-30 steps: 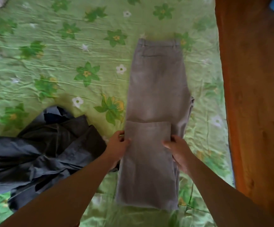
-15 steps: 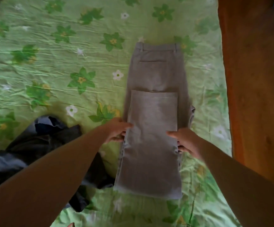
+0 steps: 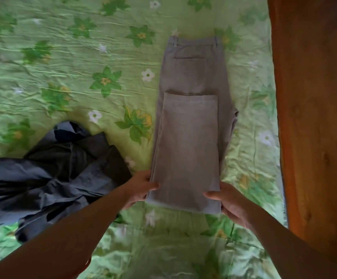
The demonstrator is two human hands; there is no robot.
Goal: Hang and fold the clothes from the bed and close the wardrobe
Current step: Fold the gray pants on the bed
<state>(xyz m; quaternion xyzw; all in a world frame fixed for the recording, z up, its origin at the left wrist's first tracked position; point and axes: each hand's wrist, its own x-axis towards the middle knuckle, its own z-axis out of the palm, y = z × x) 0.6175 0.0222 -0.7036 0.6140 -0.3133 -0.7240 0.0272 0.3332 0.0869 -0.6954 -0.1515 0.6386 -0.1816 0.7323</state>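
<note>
Grey trousers [image 3: 191, 125] lie lengthwise on the green flowered bed sheet [image 3: 83, 63], waistband at the far end. The leg ends are folded up over the thighs, their hem reaching about mid-length. My left hand [image 3: 141, 188] grips the left side of the near fold, thumb on top. On the right side of that fold my right hand [image 3: 226, 200] holds the cloth the same way, thumb on top and fingers under it.
A crumpled dark blue-grey garment [image 3: 49, 174] lies on the sheet to the left of the trousers, close to my left forearm. An orange-brown wooden panel [image 3: 314, 117] runs along the bed's right side.
The folded leg ends were carried further up over the trousers and laid down. Both hands then slid back from the hem to the near fold.
</note>
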